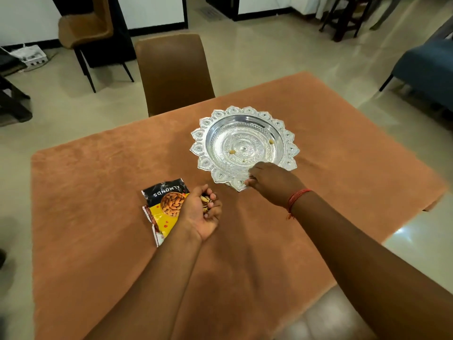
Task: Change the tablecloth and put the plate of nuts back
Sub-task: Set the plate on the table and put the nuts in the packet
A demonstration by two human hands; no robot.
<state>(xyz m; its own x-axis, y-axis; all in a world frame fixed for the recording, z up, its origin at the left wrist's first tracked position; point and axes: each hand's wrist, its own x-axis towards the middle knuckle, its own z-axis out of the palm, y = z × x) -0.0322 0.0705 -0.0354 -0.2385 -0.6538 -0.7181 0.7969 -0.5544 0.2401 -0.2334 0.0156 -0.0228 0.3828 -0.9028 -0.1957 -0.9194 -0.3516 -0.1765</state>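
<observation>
Two bare hands work over a surface covered w/ a fuzzy orange-brown tablecloth (103, 241), which reaches all visible edges. Ornate silver metal plate (245, 146), round w/ a petal-scalloped embossed rim, sits toward the far right part of the surface, well in from the far edge. Approx. three small nuts (232, 151) lie scattered on the plate's inner floor, apart from each other.

Right hand (272, 182), w/ a red thread bracelet (295, 200) at the wrist, reaches over the plate's near rim; fingers curl down onto the rim, thumb at the rim's underside/edge, so it looks to be pinching the plate there. Whether the plate is lifted or flat on the cloth: can't tell.

Left hand (201, 212) hovers palm-up near the surface's centre, just this side of the plate, cupped narrow around a small heap of pale shelled nuts (205, 201), fingers curled over them.

Black-and-yellow foil packet labelled ALMONDS (164, 204) lies flat on the cloth just left of the left hand, partly under it, torn end toward the near edge.

Brown upholstered chair (174, 72) is pushed in at the far edge. Second brown chair (85, 28) stands on the beige tiled floor (269, 50) further back left. Blue sofa (429, 67) at far right.
</observation>
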